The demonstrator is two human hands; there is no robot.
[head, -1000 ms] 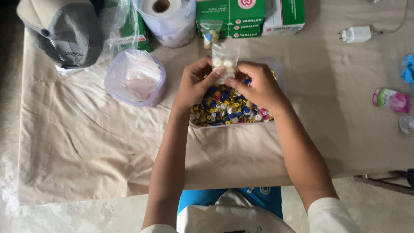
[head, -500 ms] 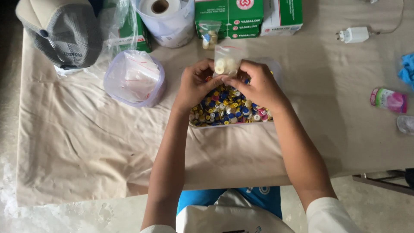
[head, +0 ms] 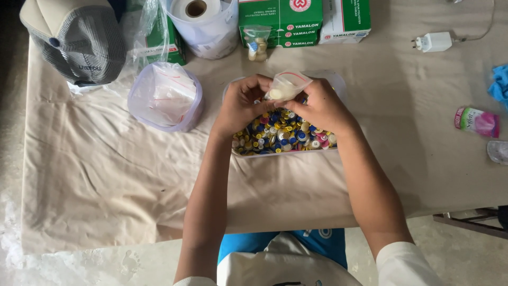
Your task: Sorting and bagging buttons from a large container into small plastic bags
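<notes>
At the far upper left of the frame a grey and tan cap (head: 74, 39) lies on the cloth-covered bench (head: 106, 175). Just right of it a round clear tub (head: 165, 96) holds empty clear bags with red strips, and above that stands a clear tub with a white paper roll (head: 203, 18).

Left of centre, the left hand (head: 243, 103) pinches the left end of a small clear zip bag (head: 288, 86) between thumb and fingertips. Compared with half a second ago, the bag sits a little lower and more turned onto its side, and both hands have closed in tighter round it. It seems the work on the bag, filling or closing it, is well in hand rather than starting.

The bag hangs just above a clear rectangular container (head: 323, 79) full of mixed yellow, blue and white buttons (head: 283, 135). It holds a small clump of pale buttons near its left end. Its long axis runs roughly left to right, tilted up toward the right, where the red zip strip, its mouth, points to the upper right of the frame.

The right hand (head: 320, 106) grasps the right side of the bag, fingers curled under it.

Above are green and white boxes (head: 304, 18) with a small filled bag (head: 257, 45) in front. Farther right lie a white charger (head: 435, 41), a blue cloth (head: 500, 85) at the edge and a pink packet (head: 476, 122).
</notes>
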